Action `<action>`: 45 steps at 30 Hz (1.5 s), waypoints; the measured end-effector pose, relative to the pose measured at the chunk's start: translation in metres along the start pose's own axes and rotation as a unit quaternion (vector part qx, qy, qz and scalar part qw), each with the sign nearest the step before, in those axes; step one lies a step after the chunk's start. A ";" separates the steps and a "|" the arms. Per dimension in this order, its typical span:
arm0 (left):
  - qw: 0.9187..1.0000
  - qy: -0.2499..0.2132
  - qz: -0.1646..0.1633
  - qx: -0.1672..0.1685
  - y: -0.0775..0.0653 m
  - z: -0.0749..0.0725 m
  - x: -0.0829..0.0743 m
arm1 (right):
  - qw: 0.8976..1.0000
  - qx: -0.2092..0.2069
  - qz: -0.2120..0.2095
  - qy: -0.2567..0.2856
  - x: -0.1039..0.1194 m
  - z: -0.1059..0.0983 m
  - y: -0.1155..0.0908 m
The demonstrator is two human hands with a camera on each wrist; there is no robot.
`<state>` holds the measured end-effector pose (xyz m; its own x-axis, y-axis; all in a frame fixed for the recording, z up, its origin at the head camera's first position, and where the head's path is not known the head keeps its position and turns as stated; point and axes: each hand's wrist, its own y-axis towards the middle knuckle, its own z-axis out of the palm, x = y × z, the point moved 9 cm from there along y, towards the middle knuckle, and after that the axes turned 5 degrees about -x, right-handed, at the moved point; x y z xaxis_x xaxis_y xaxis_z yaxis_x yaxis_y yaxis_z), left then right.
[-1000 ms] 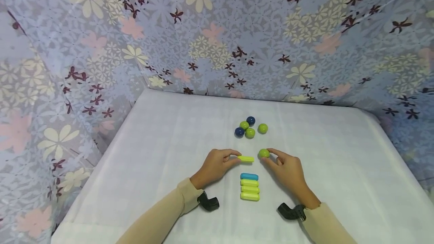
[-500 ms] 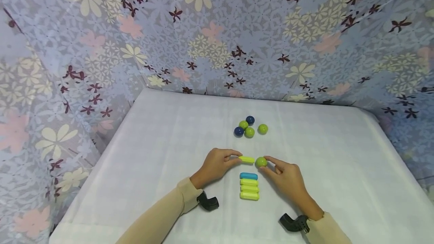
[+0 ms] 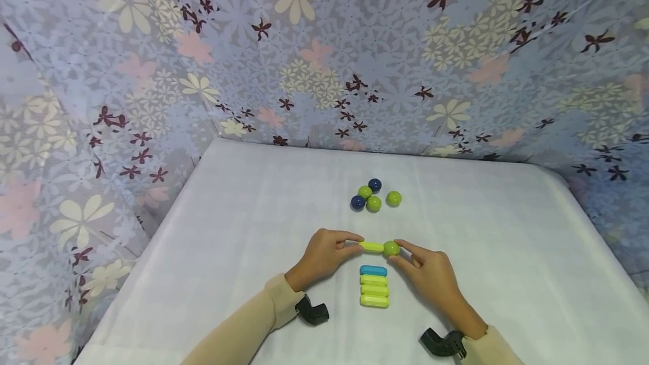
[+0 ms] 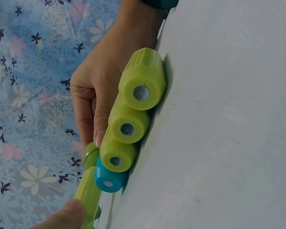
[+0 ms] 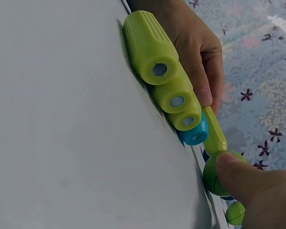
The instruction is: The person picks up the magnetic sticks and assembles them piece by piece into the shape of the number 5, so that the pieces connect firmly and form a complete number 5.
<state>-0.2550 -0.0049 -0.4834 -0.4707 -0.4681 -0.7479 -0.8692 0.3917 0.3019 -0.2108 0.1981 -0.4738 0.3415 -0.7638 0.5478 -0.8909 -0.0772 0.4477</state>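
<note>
My left hand pinches a yellow-green magnetic rod by its left end. Between thumb and fingers of my right hand is a green ball, its side against the rod's right end. In the right wrist view the thumb presses on the ball, and the rod meets it end-on. Just nearer the body lies a row of rods: one blue rod, then several yellow-green rods. Their ends show grey metal discs in both wrist views.
Beyond the hands sits a loose group of dark blue balls and green balls, with one green ball slightly apart on the right. A white cloth covers the table. Flowered fabric hangs behind it.
The right hand has brought its green ball nearer the body and leftward, closing the gap to the rod's end. The left hand has stayed nearly still, holding the rod.
</note>
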 end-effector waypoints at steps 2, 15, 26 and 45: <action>1.000 -0.001 0.002 -0.004 0.000 -0.001 -0.001 | 1.000 -0.003 0.000 0.001 -0.001 -0.001 0.000; 0.994 -0.079 -0.043 -0.059 0.011 -0.017 0.015 | 1.000 0.006 0.011 0.003 -0.004 -0.001 0.005; 0.991 -0.047 -0.024 -0.123 0.042 -0.035 0.037 | 1.000 -0.006 0.024 -0.003 -0.008 -0.002 0.005; 0.994 0.081 -0.003 -0.073 0.080 -0.017 0.043 | 0.999 0.005 0.035 -0.011 -0.013 0.000 0.005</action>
<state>-0.3474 -0.0077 -0.4815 -0.4742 -0.5956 -0.6483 -0.8787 0.2752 0.3900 -0.2193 0.2076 -0.4782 0.2723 -0.7816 0.5612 -0.9153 -0.0305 0.4016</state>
